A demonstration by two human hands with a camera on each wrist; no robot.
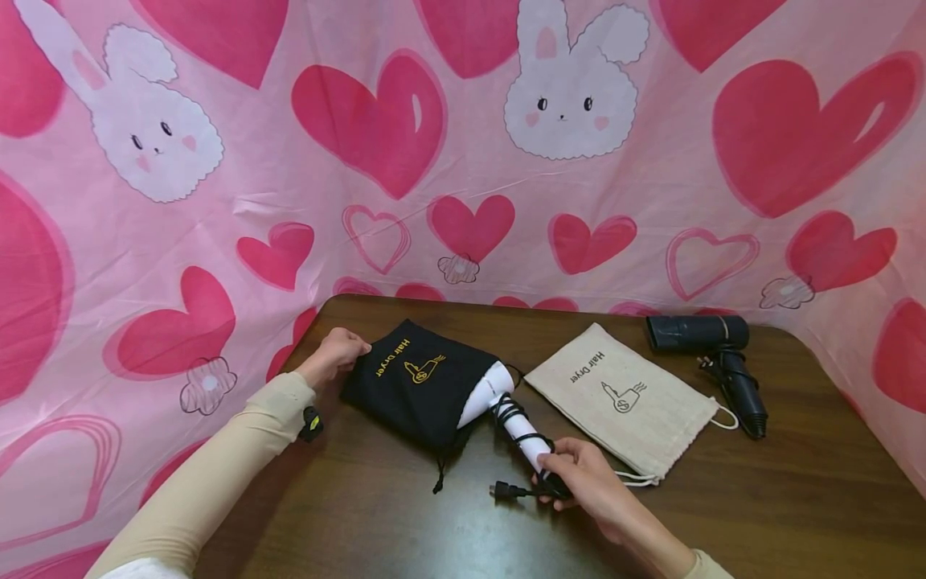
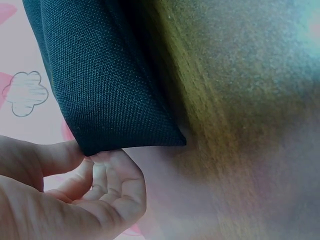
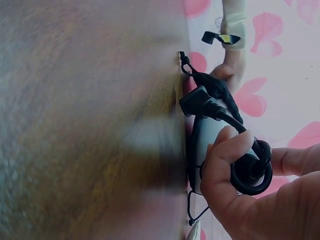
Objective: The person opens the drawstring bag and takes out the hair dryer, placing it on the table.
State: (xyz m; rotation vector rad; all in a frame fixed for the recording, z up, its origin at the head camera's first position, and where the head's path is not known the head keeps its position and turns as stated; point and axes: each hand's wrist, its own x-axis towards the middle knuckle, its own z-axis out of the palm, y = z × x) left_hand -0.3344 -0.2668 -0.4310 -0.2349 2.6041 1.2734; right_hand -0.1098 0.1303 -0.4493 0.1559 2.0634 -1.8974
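Note:
A black drawstring bag (image 1: 427, 374) printed "Hair Dryer" lies on the table, with the barrel of a white hair dryer (image 1: 483, 396) partly inside its mouth. My left hand (image 1: 336, 354) pinches the bag's closed far-left corner; in the left wrist view, thumb and fingers meet at that corner of cloth (image 2: 107, 100). The right hand (image 1: 586, 478) grips the lower end of the dryer's handle, which has its black cord wound round it. Beside those fingers the plug (image 3: 197, 102) sticks out. The front of the barrel is hidden in the bag.
A beige drawstring bag (image 1: 615, 402), also printed "Hair Dryer", lies flat to the right. Behind it at the right rests a black hair dryer (image 1: 698, 331) with its cord wrapped on the handle. A pink heart-patterned cloth (image 1: 463, 177) stands round the back and sides of the table (image 1: 391, 515).

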